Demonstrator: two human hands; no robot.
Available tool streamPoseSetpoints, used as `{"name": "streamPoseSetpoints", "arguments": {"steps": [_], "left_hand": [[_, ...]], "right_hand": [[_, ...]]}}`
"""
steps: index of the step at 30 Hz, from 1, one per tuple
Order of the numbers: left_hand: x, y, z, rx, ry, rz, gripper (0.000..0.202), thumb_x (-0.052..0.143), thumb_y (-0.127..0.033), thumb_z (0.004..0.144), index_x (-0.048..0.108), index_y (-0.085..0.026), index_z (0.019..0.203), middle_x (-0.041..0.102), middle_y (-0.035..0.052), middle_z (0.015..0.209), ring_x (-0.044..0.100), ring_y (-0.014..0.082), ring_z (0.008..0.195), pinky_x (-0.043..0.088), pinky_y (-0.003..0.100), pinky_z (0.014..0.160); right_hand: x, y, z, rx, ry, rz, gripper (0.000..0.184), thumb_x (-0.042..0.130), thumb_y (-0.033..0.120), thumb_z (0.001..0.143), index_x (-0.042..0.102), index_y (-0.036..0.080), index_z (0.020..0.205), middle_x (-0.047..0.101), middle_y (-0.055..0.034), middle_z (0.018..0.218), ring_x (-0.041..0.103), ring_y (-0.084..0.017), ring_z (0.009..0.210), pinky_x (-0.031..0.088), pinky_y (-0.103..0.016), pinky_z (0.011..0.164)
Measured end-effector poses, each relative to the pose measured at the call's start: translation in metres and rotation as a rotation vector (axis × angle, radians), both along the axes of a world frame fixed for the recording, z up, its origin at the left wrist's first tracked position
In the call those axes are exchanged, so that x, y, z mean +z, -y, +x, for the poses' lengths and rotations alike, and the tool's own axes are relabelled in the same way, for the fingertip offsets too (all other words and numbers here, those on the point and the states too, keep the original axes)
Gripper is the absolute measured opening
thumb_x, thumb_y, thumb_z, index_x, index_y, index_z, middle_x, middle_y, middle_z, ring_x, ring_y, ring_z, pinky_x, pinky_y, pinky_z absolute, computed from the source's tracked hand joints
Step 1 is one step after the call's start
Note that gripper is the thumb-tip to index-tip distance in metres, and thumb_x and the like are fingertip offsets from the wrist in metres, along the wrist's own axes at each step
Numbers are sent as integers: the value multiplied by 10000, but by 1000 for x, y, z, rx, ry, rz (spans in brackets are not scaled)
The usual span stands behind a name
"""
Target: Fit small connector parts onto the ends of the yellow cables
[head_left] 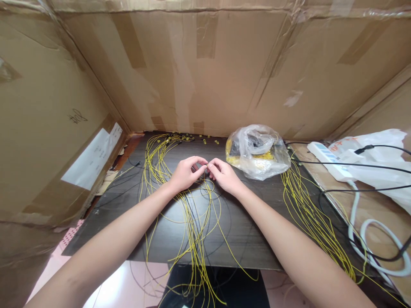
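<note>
Both my hands meet at the middle of a dark wooden table point(250, 239). My left hand point(186, 173) and my right hand point(224, 174) pinch a small part between their fingertips, at the end of a thin wire; the part is too small to name. Under my hands a bundle of thin yellow wires point(192, 226) runs toward me and hangs over the table's front edge. Thin black wires point(221, 201) loop among them.
A clear plastic bag point(257, 152) with yellow and black parts lies right of my hands. More yellow wires point(308, 209) trail at the right. A white power strip point(324, 160), its white cable point(372, 239) and a white bag point(382, 162) sit far right. Cardboard walls point(205, 68) enclose the table.
</note>
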State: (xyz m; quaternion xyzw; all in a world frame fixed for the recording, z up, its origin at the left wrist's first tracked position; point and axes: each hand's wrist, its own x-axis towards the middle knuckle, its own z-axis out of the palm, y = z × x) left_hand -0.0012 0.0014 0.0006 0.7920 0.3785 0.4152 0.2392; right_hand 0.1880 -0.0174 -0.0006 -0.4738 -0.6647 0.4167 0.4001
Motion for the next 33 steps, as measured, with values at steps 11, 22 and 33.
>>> {"name": "streamPoseSetpoints", "arguments": {"steps": [11, 22, 33], "left_hand": [[2, 0, 0, 17, -25, 0, 145, 661, -288, 943, 740, -180, 1000, 777, 33, 911, 655, 125, 640, 545, 248, 641], [2, 1, 0, 30, -65, -22, 144, 656, -267, 920, 741, -176, 991, 775, 26, 891, 636, 117, 595, 531, 249, 629], [2, 1, 0, 44, -60, -32, 137, 658, -259, 914, 743, -176, 982, 772, 20, 863, 631, 114, 578, 526, 246, 613]], "right_hand": [[-2, -1, -1, -15, -12, -11, 217, 567, 439, 924, 566, 222, 911, 609, 18, 698, 599, -165, 652, 474, -298, 647], [-5, -1, 0, -28, -18, -1, 205, 618, 420, 874, 557, 227, 907, 623, 4, 749, 586, -168, 661, 490, -302, 636], [-6, -2, -2, -47, -21, 25, 214, 630, 423, 866, 567, 222, 906, 651, -14, 796, 605, -172, 686, 511, -311, 658]]}}
